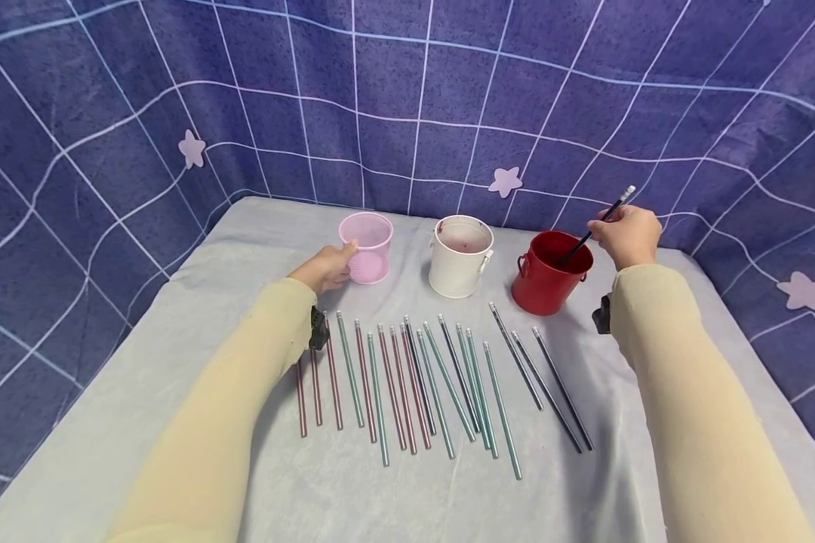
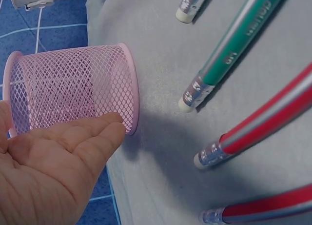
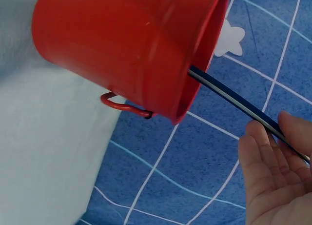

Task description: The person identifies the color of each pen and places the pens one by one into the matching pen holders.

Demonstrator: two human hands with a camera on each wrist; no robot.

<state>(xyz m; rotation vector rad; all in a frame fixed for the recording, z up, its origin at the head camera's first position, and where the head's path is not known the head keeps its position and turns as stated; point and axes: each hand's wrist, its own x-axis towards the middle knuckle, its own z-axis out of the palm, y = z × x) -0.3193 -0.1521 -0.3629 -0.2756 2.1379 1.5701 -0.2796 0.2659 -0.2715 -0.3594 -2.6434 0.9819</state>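
Note:
My right hand [image 1: 630,235] pinches a dark pencil [image 1: 601,221] between thumb and fingers. Its eraser end points up, while its lower end reaches inside the red bucket [image 1: 542,290]. In the right wrist view the dark pencil [image 3: 234,99] slants across the bucket's rim, and the end inside is hidden. My left hand [image 1: 329,266] is at the side of a pink mesh pencil cup [image 1: 369,265]. The left wrist view has its fingers [image 2: 100,137] stretched out along the mesh, with the thumb up near the rim.
Between the two containers stands a white bucket [image 1: 453,268]. Several red, green and dark pencils lie on the grey cloth, among them a green pencil [image 1: 502,411] and a dark pencil [image 1: 562,388]. A blue gridded curtain [image 1: 394,83] hangs behind.

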